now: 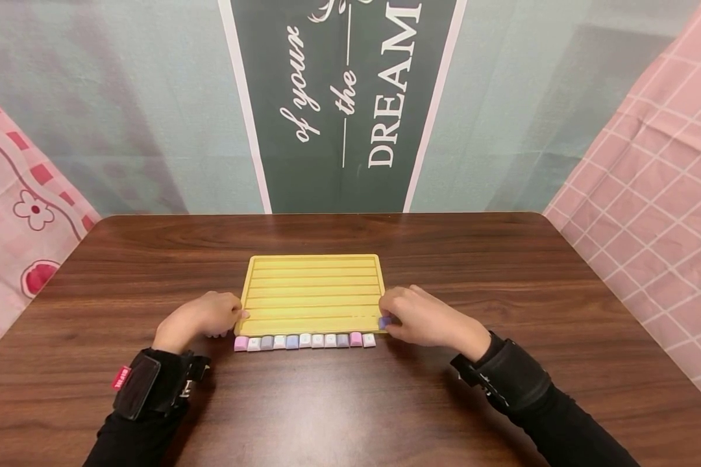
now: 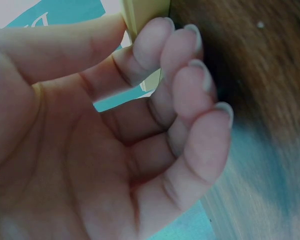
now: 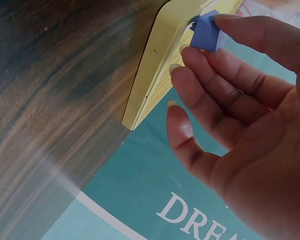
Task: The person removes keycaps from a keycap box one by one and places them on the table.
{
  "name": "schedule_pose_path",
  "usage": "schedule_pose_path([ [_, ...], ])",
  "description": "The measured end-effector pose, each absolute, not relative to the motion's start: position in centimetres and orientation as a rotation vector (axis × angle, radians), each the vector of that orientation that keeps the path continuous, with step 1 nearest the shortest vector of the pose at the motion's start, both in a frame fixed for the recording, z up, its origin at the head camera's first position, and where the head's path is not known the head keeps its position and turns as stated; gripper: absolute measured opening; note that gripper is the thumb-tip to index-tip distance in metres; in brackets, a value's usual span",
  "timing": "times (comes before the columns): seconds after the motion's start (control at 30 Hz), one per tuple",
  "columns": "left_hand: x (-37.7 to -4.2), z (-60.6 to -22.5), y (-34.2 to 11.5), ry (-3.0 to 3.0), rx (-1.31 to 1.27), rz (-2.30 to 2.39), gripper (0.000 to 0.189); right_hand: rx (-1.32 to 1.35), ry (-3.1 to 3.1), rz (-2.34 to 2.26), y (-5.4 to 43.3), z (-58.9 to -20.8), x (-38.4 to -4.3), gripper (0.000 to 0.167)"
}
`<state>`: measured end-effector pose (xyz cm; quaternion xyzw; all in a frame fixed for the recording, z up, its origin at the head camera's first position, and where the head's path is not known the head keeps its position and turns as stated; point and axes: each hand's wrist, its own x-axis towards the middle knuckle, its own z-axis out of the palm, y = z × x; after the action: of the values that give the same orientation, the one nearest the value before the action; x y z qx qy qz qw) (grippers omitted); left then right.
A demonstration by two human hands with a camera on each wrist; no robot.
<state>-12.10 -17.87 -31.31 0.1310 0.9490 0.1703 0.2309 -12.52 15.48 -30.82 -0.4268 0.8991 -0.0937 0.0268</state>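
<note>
A yellow ridged tray [image 1: 313,285] lies flat on the table. My left hand [image 1: 213,314] is at its left edge; in the left wrist view the thumb and curled index finger pinch the tray's rim [image 2: 142,12]. At the front right corner, my right hand [image 1: 423,318] pinches a blue-violet keycap [image 3: 206,32] between thumb and fingertips, tilted just over the tray. Along the tray's front edge runs a row of pink, white, grey and blue keycaps [image 1: 317,340], several with letters on top.
The brown wooden table [image 1: 327,408] ends at a pale blue-green cloth backdrop [image 1: 502,130] with a dark printed panel. Pink cloths [image 1: 660,143] hang at both sides. Small pale pieces [image 1: 216,335] show partly beneath my left hand.
</note>
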Motion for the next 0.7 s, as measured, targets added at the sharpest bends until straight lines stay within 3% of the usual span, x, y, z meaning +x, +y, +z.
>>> schedule_pose_path([
  [0.47, -12.15, -31.40, -17.89, 2.609, 0.351, 0.472, 0.029, -1.354, 2.703, -0.270, 15.50, -31.12, -11.79, 0.013],
  [0.7, -12.16, -31.41, -17.98, 2.614, 0.356, 0.479, 0.028, -1.370, 2.704, -0.248, 15.44, -31.49, -11.72, 0.016],
])
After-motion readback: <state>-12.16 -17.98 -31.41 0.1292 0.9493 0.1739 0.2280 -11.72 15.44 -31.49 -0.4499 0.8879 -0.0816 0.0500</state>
